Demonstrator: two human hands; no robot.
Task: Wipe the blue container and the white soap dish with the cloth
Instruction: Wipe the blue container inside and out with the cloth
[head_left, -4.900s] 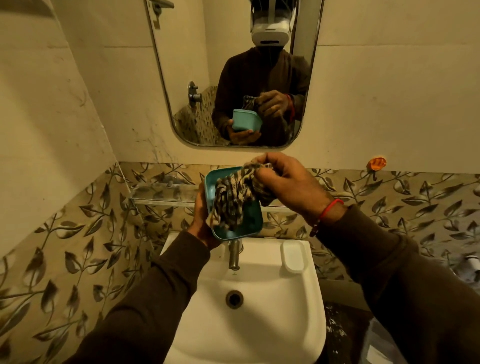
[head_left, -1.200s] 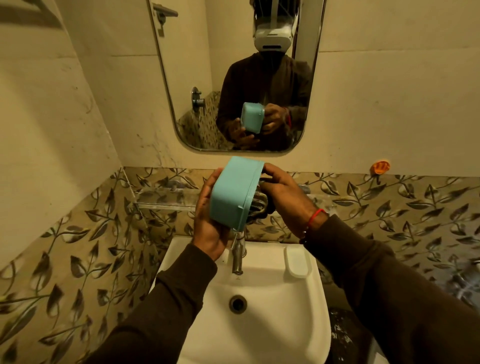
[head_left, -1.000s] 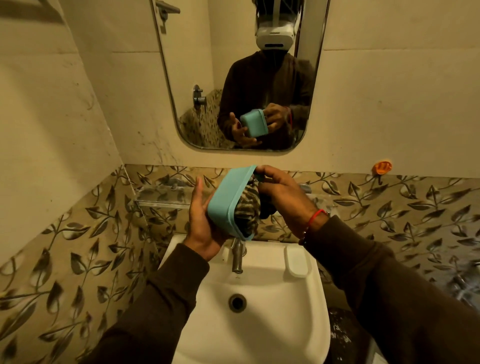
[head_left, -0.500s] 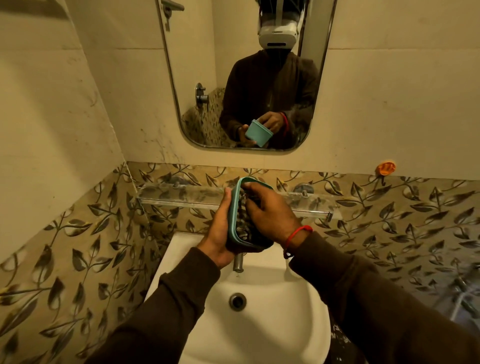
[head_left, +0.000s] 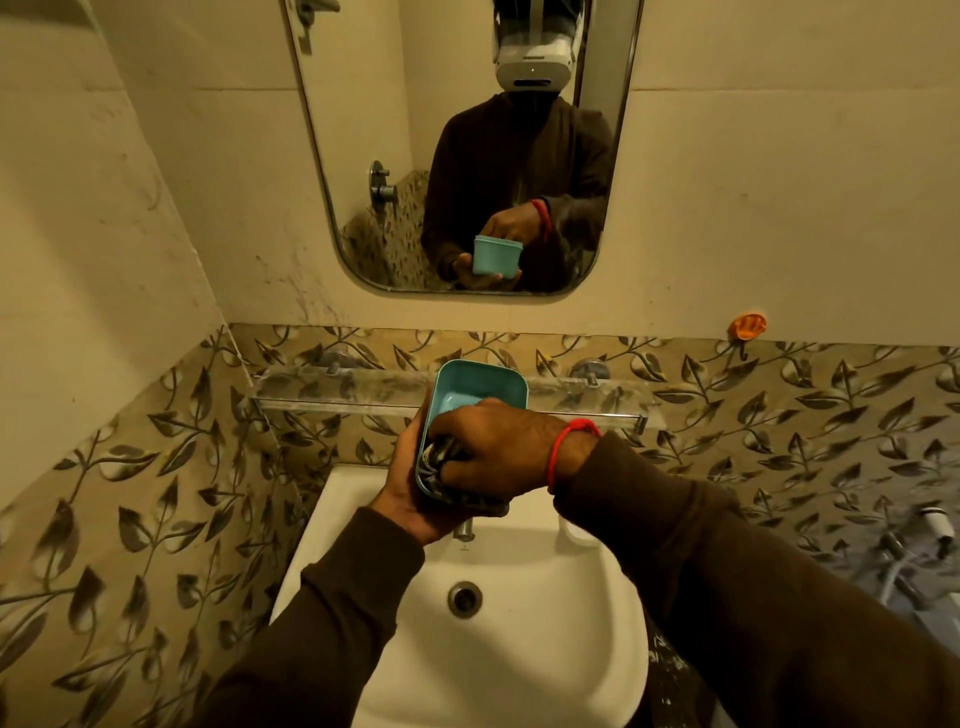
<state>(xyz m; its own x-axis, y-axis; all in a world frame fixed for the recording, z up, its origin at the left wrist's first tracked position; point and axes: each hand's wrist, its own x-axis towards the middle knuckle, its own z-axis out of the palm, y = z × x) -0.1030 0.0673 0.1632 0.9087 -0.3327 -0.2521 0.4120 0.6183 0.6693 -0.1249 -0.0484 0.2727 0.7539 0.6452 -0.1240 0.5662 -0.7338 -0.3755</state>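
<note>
The blue container (head_left: 480, 387) is held above the sink with its open mouth facing me. My left hand (head_left: 408, 486) grips it from the left and underneath. My right hand (head_left: 498, 449) is inside its near end, fingers curled round the striped cloth (head_left: 434, 465) and pressing it against the inner wall. The far half of the container's inside is bare. The white soap dish (head_left: 576, 532) sits on the sink's right rear corner, mostly hidden behind my right wrist.
A white sink (head_left: 519, 623) with a drain (head_left: 464, 598) is below my hands, and the tap (head_left: 464, 530) sits just under the container. A glass shelf (head_left: 337, 387) runs along the leaf-patterned wall behind. A mirror (head_left: 457, 145) hangs above. An orange hook (head_left: 748, 326) is on the right wall.
The container has turned from on edge, facing right, to facing me with its mouth open. My right hand, still holding the cloth, has shifted to the near end, uncovering the far half.
</note>
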